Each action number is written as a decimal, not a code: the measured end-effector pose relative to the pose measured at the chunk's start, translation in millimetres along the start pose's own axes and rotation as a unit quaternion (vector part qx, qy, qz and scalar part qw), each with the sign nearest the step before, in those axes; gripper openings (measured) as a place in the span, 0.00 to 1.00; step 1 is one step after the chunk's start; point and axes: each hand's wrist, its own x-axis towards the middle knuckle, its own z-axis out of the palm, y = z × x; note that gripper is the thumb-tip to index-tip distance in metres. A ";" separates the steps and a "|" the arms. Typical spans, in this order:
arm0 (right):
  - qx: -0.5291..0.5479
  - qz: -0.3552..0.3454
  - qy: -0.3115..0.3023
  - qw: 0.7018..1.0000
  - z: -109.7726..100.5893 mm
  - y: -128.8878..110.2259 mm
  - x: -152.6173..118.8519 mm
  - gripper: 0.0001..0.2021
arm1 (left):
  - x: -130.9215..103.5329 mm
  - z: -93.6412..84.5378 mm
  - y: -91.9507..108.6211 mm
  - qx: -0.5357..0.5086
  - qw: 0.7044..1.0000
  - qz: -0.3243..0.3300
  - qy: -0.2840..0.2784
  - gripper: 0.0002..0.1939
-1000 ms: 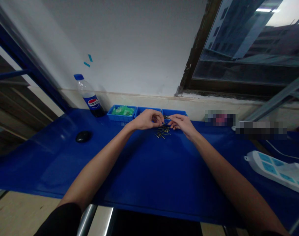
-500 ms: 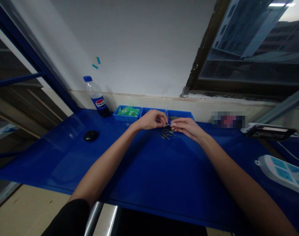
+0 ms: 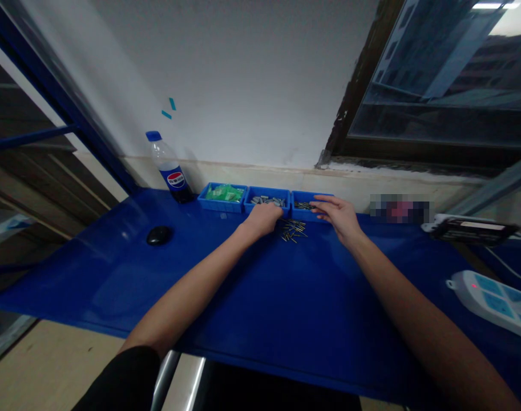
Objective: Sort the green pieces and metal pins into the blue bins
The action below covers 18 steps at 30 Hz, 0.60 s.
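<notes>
Metal pins at mixed angles

Glossy and smooth blue table top, with small metal pins of dull brassy shine.
At twelve o'clock, the blue trays look like smooth plastic; the left one holds green packets of thin, shiny film, and the middle one holds grey pieces with a metallic look. At ten o'clock, the bottle is clear, glossy plastic; toward nine, the black mouse is also glossy. The power strip at four is smooth white plastic, and the black sleeve at seven is matt cloth.
</notes>
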 end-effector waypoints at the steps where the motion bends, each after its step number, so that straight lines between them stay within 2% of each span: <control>1: -0.002 0.001 0.001 1.000 -0.3 0.1 0.1 0.16 | 0.0 1.8 1.9 0.007 1.000 0.001 -0.001 0.13; 5: -0.007 0.006 -0.014 1.000 1.5 -0.8 -1.3 0.14 | 0.4 5.3 4.0 0.003 1.000 0.008 0.005 0.16; 9: -0.011 0.009 -0.028 1.000 4.0 -2.6 -2.8 0.13 | 1.5 1.0 -0.8 -0.031 0.999 0.034 0.003 0.17; 14: -0.002 0.015 -0.038 0.999 5.8 -5.9 -4.7 0.11 | 2.7 -14.0 -6.2 -0.167 0.981 0.095 0.034 0.19; 18: -0.004 0.016 -0.058 0.998 7.2 -8.1 -7.4 0.11 | 2.3 -22.6 -4.9 -0.300 0.945 0.116 0.060 0.16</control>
